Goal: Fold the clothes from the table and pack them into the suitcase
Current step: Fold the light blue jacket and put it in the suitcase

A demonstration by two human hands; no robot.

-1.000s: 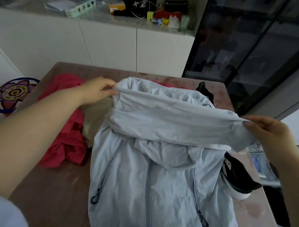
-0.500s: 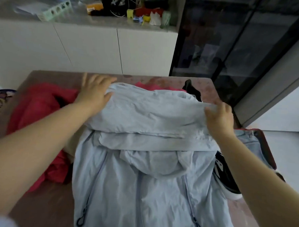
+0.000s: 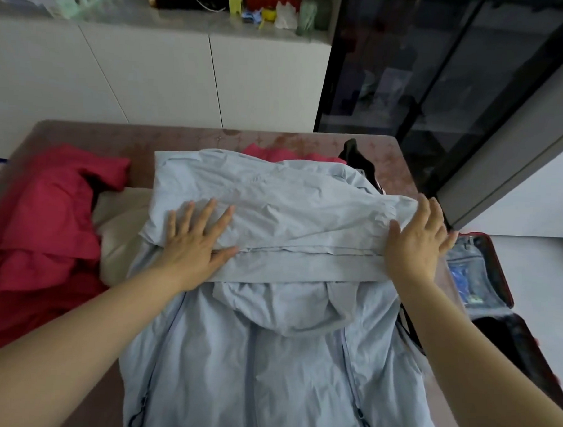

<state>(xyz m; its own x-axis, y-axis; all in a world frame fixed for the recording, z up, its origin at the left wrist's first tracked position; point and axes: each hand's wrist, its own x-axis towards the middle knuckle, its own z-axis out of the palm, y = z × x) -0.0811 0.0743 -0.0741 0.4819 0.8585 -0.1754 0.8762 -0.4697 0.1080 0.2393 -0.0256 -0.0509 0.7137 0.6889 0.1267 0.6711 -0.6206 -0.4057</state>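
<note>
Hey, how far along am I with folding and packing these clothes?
Done: jeans already lie in the open suitcase. In hand: the left hand and right hand press flat on the light blue jacket, its sleeves folded across. Left: finishing that jacket, then the red clothes, beige garment and black garment on the table.

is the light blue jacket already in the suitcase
No, the light blue jacket lies spread on the table, beside the open suitcase.
</note>
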